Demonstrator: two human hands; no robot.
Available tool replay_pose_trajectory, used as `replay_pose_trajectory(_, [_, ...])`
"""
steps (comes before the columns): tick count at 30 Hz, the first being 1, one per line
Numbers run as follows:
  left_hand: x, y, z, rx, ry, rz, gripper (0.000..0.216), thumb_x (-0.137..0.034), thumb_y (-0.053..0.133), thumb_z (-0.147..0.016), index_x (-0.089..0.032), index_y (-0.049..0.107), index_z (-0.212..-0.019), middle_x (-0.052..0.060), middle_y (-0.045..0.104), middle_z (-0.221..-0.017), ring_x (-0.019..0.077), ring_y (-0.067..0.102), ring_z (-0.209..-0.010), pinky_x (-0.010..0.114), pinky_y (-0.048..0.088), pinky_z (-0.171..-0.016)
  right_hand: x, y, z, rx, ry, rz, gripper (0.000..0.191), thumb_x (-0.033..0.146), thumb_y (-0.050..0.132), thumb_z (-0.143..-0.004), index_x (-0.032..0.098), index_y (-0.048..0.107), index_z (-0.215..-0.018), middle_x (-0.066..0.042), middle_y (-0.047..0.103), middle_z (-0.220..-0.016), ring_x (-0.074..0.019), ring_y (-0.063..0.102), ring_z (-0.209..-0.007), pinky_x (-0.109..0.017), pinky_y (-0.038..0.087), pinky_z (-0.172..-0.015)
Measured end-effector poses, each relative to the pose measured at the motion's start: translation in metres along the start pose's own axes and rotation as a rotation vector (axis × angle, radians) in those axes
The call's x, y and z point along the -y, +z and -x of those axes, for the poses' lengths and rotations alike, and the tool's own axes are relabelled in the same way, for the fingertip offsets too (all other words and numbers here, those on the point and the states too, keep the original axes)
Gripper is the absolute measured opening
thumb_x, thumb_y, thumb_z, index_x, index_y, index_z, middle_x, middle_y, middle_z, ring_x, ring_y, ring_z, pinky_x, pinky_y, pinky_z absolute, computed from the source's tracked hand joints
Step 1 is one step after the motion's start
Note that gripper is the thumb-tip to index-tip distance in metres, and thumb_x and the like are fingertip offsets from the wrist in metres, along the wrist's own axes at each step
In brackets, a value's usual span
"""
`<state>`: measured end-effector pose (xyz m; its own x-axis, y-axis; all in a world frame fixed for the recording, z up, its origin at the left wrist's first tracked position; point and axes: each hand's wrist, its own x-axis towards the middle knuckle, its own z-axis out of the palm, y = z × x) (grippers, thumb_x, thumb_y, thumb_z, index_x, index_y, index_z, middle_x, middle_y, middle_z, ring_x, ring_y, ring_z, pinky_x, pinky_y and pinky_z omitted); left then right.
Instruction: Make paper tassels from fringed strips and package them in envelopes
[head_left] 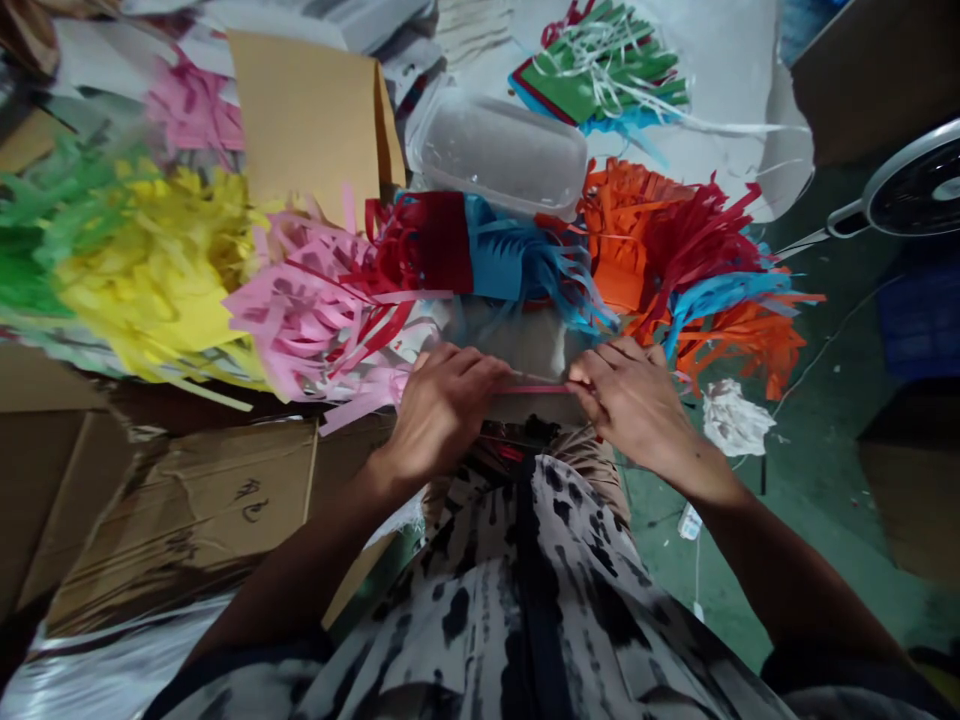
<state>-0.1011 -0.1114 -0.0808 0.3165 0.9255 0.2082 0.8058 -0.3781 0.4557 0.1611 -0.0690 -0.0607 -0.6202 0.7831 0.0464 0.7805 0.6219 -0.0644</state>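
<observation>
Both of my hands are closed at the table's near edge, a short gap between them. A thin pink strip [534,389] runs across that gap, along the near edge of what looks like a clear plastic bag [536,345]. My left hand [454,395] pinches the left end of this edge, fingertips turned inward. At the right end, my right hand [626,395] grips it with thumb and fingers. Just beyond lie a blue fringed paper piece [499,250] and a dark red fringed one [439,240]. Pink fringed paper [307,300] lies beside my left hand.
Yellow fringed paper [165,270] and orange fringed paper [622,240] flank the work spot. A translucent plastic tub [499,150] sits behind. Green fringed paper [600,65] lies farther back. A cardboard box [225,490] stands low left; a fan [926,185] is at right.
</observation>
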Motion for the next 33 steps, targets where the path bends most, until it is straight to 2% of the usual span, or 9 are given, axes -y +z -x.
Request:
replay_pose_trajectory(3, [0.006,0.003,0.006,-0.011,0.167,-0.045,0.034,-0.016,0.052,-0.104,-0.031,0.071,-0.128,0.004,0.075,-0.115,0.024,0.063,-0.098,0.041,0.047,-0.085,0.0,0.009,0.012,-0.149,-0.039,0.022,0.015,0.021,0.056,-0.103,0.021,0.069,-0.112,-0.006,0.075,-0.102,-0.0268,0.06,-0.101,-0.041,0.029,-0.083])
replay_pose_trajectory(6, [0.004,0.006,0.009,-0.014,0.267,-0.134,0.035,-0.015,0.055,-0.102,-0.028,0.069,-0.131,0.005,0.076,-0.117,0.0261,0.065,-0.105,0.041,0.049,-0.084,0.006,0.017,0.018,-0.278,-0.198,0.012,0.025,0.011,0.057,-0.102,0.024,0.07,-0.119,-0.003,0.078,-0.109,-0.0225,0.062,-0.107,-0.041,0.03,-0.087])
replay_pose_trajectory(12, [-0.016,0.014,0.031,-0.049,0.323,-0.152,0.042,-0.019,0.062,-0.09,-0.016,0.069,-0.131,0.011,0.076,-0.116,0.0285,0.067,-0.103,0.044,0.052,-0.082,0.03,0.014,0.026,-0.335,-0.238,-0.011,0.017,0.015,0.062,-0.099,0.02,0.073,-0.111,-0.004,0.08,-0.104,-0.0222,0.064,-0.105,-0.043,0.032,-0.087])
replay_pose_trajectory(16, [-0.021,0.025,0.055,-0.196,0.326,-0.218,0.031,-0.015,0.063,-0.096,-0.02,0.071,-0.126,0.008,0.078,-0.105,0.0232,0.069,-0.096,0.037,0.052,-0.08,0.051,0.019,0.039,-0.375,-0.22,-0.028,0.013,0.026,0.068,-0.099,0.017,0.073,-0.107,-0.006,0.079,-0.102,-0.023,0.063,-0.104,-0.043,0.035,-0.085])
replay_pose_trajectory(22, [-0.033,0.024,0.068,-0.303,0.295,-0.182,0.022,-0.012,0.065,-0.096,-0.019,0.077,-0.113,0.006,0.081,-0.099,0.0192,0.073,-0.086,0.031,0.055,-0.079,0.067,0.026,0.045,-0.477,-0.27,0.008,0.013,0.014,0.067,-0.1,0.021,0.073,-0.109,-0.001,0.08,-0.095,-0.0202,0.062,-0.102,-0.04,0.036,-0.084])
replay_pose_trajectory(25, [-0.048,0.013,0.065,-0.305,0.122,0.069,0.022,-0.019,0.067,-0.097,-0.022,0.079,-0.115,0.006,0.083,-0.104,0.0202,0.076,-0.091,0.032,0.058,-0.083,0.061,0.011,0.041,-0.501,-0.274,0.042,0.016,0.013,0.064,-0.1,0.022,0.073,-0.11,0.0,0.08,-0.098,-0.0197,0.062,-0.105,-0.04,0.037,-0.085])
replay_pose_trajectory(27, [-0.059,0.001,0.057,-0.252,-0.127,0.429,0.023,-0.028,0.067,-0.099,-0.023,0.08,-0.118,0.007,0.083,-0.107,0.0201,0.078,-0.092,0.031,0.06,-0.083,0.055,-0.003,0.036,-0.568,-0.277,0.084,0.018,0.011,0.066,-0.099,0.024,0.074,-0.11,0.001,0.08,-0.098,-0.0189,0.063,-0.105,-0.039,0.037,-0.085])
replay_pose_trajectory(30, [-0.07,-0.018,0.04,-0.087,-0.489,1.043,0.032,-0.043,0.074,-0.094,-0.02,0.082,-0.115,0.009,0.084,-0.098,0.0187,0.078,-0.08,0.028,0.061,-0.07,0.045,-0.025,0.024,-0.731,-0.325,0.124,0.02,0.012,0.076,-0.093,0.028,0.074,-0.105,0.004,0.079,-0.094,-0.0169,0.065,-0.101,-0.038,0.038,-0.085])
replay_pose_trajectory(33, [-0.073,-0.032,0.025,0.093,-0.612,1.456,0.035,-0.045,0.089,-0.077,-0.017,0.085,-0.098,0.007,0.082,-0.083,0.0147,0.073,-0.068,0.025,0.058,-0.065,0.042,-0.041,0.017,-0.822,-0.353,0.15,0.024,0.017,0.083,-0.088,0.032,0.074,-0.103,0.006,0.077,-0.092,-0.0155,0.066,-0.098,-0.038,0.04,-0.086])
